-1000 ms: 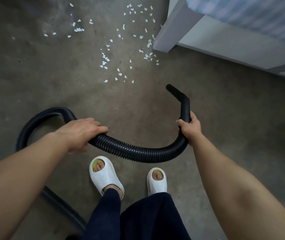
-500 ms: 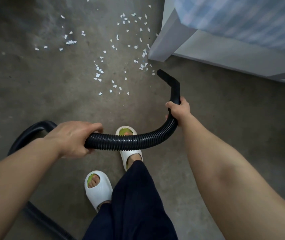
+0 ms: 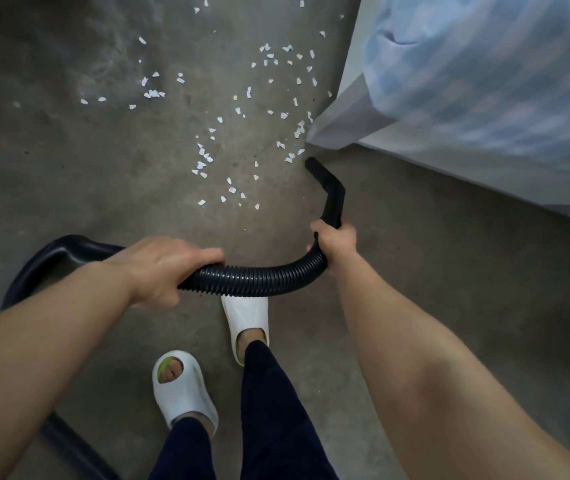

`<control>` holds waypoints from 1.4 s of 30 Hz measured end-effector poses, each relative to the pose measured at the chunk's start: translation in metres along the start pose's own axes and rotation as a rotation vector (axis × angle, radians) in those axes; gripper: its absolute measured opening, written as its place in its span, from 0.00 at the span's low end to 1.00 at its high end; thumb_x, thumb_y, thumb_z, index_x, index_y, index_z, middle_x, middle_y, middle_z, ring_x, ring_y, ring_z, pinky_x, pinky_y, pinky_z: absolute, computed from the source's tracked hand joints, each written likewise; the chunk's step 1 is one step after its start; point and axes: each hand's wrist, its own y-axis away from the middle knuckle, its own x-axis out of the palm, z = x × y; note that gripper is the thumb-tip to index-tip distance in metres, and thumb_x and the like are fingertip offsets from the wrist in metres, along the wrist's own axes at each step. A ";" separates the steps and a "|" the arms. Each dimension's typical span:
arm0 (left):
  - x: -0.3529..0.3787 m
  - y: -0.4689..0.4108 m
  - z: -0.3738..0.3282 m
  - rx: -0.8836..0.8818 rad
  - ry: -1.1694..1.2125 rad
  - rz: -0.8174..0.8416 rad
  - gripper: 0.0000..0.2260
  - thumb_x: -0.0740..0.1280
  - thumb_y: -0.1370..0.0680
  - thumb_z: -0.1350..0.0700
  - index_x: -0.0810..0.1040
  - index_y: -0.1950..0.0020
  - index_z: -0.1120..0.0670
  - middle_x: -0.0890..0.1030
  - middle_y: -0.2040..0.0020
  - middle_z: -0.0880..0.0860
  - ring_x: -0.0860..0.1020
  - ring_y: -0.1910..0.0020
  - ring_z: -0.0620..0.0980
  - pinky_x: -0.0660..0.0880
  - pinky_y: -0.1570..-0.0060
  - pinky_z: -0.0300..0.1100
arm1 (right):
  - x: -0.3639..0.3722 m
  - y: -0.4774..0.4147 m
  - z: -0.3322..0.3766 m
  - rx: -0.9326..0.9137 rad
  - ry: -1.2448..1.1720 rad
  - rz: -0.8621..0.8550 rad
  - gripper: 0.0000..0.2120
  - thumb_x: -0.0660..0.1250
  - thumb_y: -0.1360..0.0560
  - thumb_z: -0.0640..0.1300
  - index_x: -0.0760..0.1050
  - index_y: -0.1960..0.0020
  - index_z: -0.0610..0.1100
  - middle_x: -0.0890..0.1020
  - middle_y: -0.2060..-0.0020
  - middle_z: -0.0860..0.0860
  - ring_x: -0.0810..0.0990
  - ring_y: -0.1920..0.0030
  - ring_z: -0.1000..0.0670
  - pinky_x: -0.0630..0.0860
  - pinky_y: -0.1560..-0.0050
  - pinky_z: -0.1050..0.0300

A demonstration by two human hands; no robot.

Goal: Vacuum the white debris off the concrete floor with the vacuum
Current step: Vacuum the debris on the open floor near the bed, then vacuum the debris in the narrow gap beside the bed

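A black ribbed vacuum hose (image 3: 252, 280) curves across the middle of the view. My left hand (image 3: 162, 268) grips it from above at its left part. My right hand (image 3: 335, 239) is closed around its right end, where the rigid black nozzle (image 3: 328, 187) begins. The nozzle tip points up and left, just short of the nearest white debris (image 3: 290, 157). White scraps (image 3: 203, 161) lie scattered over the grey concrete floor (image 3: 103, 174) ahead, from the nozzle up to the top edge.
A pale bed frame corner (image 3: 339, 133) with a blue checked cover (image 3: 484, 81) stands at the upper right, close to the nozzle. My feet in white slippers (image 3: 183, 389) stand below the hose. The hose loops back at the left (image 3: 44, 258).
I have stepped forward, so the scraps and bed corner are nearer. The nozzle has moved up to the edge of the scraps by the bed corner. Both hands keep their grip.
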 end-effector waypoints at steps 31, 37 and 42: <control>-0.042 0.021 0.053 -0.187 0.018 -0.056 0.13 0.64 0.35 0.58 0.66 0.58 0.43 0.74 0.64 0.45 0.74 0.63 0.48 0.65 0.67 0.42 | 0.073 0.035 0.050 0.183 -0.162 -0.054 0.24 0.66 0.28 0.35 0.71 0.34 0.46 0.79 0.47 0.45 0.81 0.46 0.39 0.78 0.42 0.41; -0.022 0.029 0.035 -0.113 0.029 0.043 0.11 0.62 0.33 0.60 0.67 0.57 0.45 0.73 0.63 0.45 0.74 0.62 0.47 0.64 0.67 0.42 | 0.056 0.045 0.020 0.133 0.050 0.017 0.17 0.66 0.31 0.35 0.72 0.44 0.46 0.79 0.53 0.42 0.78 0.57 0.42 0.78 0.45 0.37; 0.000 0.046 0.030 -0.097 0.049 0.065 0.11 0.62 0.33 0.60 0.66 0.59 0.45 0.73 0.63 0.45 0.74 0.62 0.46 0.65 0.68 0.40 | 0.062 0.058 0.008 -0.026 0.259 0.054 0.17 0.66 0.33 0.38 0.73 0.46 0.49 0.80 0.57 0.46 0.79 0.59 0.43 0.81 0.54 0.48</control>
